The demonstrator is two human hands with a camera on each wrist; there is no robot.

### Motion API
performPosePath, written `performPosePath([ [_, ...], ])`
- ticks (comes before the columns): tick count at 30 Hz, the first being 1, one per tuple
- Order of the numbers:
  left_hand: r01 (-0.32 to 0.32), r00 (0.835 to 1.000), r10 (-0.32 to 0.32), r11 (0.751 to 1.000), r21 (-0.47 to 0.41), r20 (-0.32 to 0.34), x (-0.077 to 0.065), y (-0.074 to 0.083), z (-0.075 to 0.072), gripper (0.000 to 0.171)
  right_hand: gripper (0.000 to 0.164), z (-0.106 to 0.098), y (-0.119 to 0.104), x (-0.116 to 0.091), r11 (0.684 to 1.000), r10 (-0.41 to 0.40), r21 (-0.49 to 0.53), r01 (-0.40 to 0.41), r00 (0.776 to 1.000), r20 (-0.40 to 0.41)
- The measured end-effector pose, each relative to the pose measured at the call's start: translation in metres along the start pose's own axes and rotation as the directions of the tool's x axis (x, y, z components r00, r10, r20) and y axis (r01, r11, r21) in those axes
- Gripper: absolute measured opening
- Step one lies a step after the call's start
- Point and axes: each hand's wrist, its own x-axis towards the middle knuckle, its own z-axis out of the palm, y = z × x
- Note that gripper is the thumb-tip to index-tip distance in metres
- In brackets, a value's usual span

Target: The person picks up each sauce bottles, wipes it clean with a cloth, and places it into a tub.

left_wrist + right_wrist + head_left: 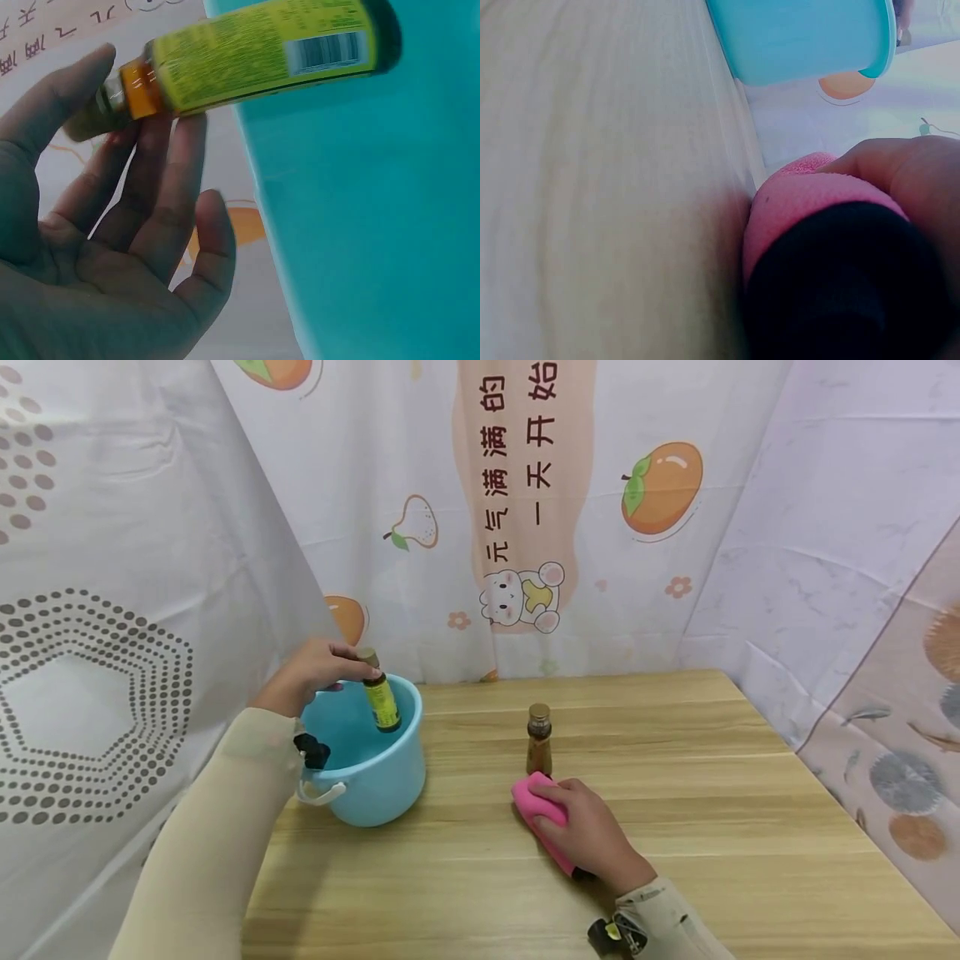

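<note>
Nearest us, one pale left sleeve point(217, 827) rises along the near left side, with the right sleeve point(667, 918) opposite. Beyond it we find the yellow-labelled bottle point(382, 703), tilted, its base lowered within the mouth of the blue bucket point(390, 785); we cannot tell whether it touches the inner wall. The left hand point(318, 670) pinches it about the gold cap point(367, 655) and amber neck point(140, 90), thumb against fingertips, little finger standing off.

Handling, our estimate: stiff, probably glass, modest weight, slick if damp, breakable on a hard knock. We favour the neck, or the label point(240, 60) for a fuller grip.

The right hand point(588, 831) curls over a pink fuzzy bundle point(538, 806) on the table point(697, 760); we judge it soft and light, best held mid-length. A brown bottle point(538, 752) stands upright just past its tip, contact uncertain.

Edges: the bucket rim rings the bottle closely, leaving more room leftward and upward. Wood surface separates bucket and bundle; the printed curtain point(585, 643) bounds the far edge.
</note>
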Motion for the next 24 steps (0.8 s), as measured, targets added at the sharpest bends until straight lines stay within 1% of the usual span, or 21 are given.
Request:
performPosePath([
  [3, 0.007, 1.0, -0.008, 0.999, 0.036, 0.029, 0.005, -0.001, 0.0, 0.052, 0.043, -0.001, 0.0, 0.0, 1.0, -0.003, 0.001, 0.003, 1.0, -0.007],
  [6, 0.006, 0.997, -0.013, 0.996, 0.088, 0.075, 0.01, -0.003, 0.0, 0.051, 0.043, -0.001, 0.0, 0.0, 1.0, 0.001, 0.007, -0.001, 1.0, -0.008],
  [11, -0.005, 0.987, -0.021, 0.988, 0.155, 0.159, 0.015, -0.005, 0.003, 0.043, 0.042, -0.001, 0.0, 0.0, 1.0, 0.001, 0.014, -0.001, 1.0, -0.006],
  [14, -0.009, 0.98, -0.022, 0.987, 0.158, 0.199, 0.017, -0.007, 0.004, 0.039, 0.042, -0.001, 0.0, 0.0, 1.0, -0.002, 0.01, 0.002, 1.0, -0.009],
  [16, -0.003, 0.977, -0.029, 0.989, 0.15, 0.209, 0.019, -0.009, 0.005, 0.039, 0.042, -0.001, 0.0, 0.0, 1.0, -0.003, 0.01, 0.003, 1.0, -0.007],
  [19, 0.009, 0.976, -0.038, 0.991, 0.136, 0.214, 0.02, -0.012, 0.006, 0.039, 0.043, 0.0, 0.0, 0.0, 1.0, -0.002, 0.01, 0.002, 1.0, -0.002],
  [24, 0.048, 0.975, -0.07, 0.993, 0.108, 0.209, 0.02, -0.019, 0.01, 0.041, 0.042, 0.001, 0.001, 0.0, 1.0, -0.001, 0.008, 0.001, 1.0, -0.001],
])
